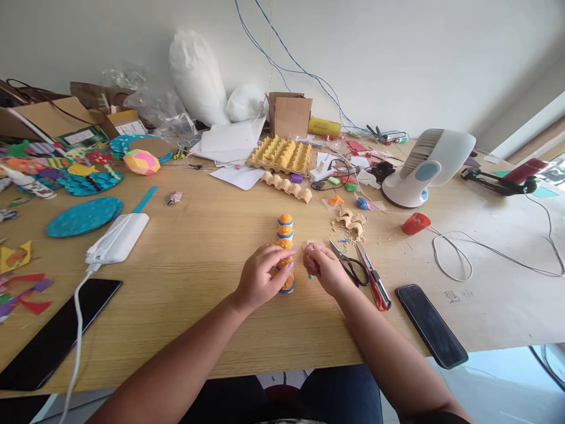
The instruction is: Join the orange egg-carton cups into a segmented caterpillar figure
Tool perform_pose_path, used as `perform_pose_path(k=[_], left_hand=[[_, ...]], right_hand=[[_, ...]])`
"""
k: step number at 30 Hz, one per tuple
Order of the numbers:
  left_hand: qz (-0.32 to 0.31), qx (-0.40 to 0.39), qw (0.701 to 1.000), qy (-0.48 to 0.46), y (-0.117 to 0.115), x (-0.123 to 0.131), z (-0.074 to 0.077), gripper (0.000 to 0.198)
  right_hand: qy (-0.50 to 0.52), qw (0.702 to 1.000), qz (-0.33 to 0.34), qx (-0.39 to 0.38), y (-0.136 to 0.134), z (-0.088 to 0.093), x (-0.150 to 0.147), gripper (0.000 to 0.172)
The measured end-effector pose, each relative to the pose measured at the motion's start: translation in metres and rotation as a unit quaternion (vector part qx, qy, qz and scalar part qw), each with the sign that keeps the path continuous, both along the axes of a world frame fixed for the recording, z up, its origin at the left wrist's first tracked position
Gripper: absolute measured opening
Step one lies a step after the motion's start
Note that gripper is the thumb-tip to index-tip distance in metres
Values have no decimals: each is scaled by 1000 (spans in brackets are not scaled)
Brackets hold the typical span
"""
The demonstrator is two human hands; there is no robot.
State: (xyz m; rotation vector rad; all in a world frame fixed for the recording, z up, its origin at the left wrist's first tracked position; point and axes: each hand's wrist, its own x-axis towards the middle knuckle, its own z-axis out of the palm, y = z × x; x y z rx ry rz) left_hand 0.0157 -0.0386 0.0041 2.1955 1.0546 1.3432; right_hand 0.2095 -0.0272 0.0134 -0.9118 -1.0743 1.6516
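Observation:
A strip of egg-carton cups (286,286), painted orange on top with blue bands, stands in a line on the table in front of me. My left hand (262,277) reaches over it from the left, thumb and fingers around one of the middle cups. Part of the strip is hidden behind those fingers. Just right of the strip, my right hand (325,268) is closed in a pinch. Whatever it pinches is too small to make out; a bit of blue shows beneath the fingers.
Right of my hands lie black scissors (353,265), a red cutter knife (375,280) and a phone (431,325). Carton scraps (352,222), a red cup (415,223) and a white fan (426,171) stand farther off. A yellow egg tray (282,156) lies behind; a power bank (118,238) sits left.

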Motion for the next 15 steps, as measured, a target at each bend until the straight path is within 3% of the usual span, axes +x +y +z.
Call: perform_pose_path(k=[4,8,15], left_hand=[[0,3,1000,17,2,1,-1,26],[-1,21,1000,24,2,2,-2,24],[13,56,998,17,2,2,1,16]], right_hand=[[-57,998,17,7,-2,-1,-2,50],[-120,992,19,46,-3,3,-4,47],[-138,988,38,53,-3,4,-4,51]])
